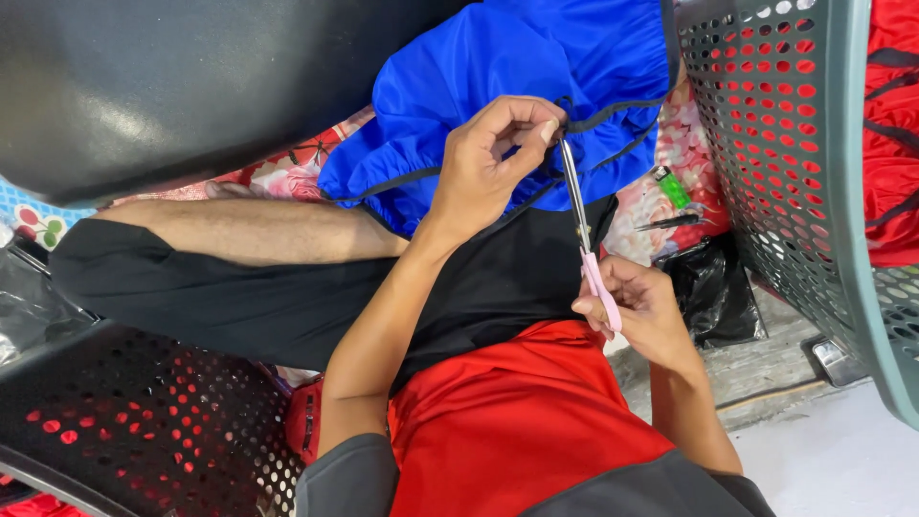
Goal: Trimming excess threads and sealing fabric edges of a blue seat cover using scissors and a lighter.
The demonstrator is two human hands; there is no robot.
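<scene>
A blue garment with black trim lies across my lap and knee. My left hand pinches its black trimmed edge between thumb and fingers. My right hand grips pink-handled scissors. Their metal blades point up to the trim, right beside my left fingertips. I am wearing a red shirt and black shorts.
A grey perforated basket holding red clothes stands at the right. A black perforated basket is at the lower left, and a big dark object at the upper left. A green lighter, a thin black tool and a black bag lie on the floral mat.
</scene>
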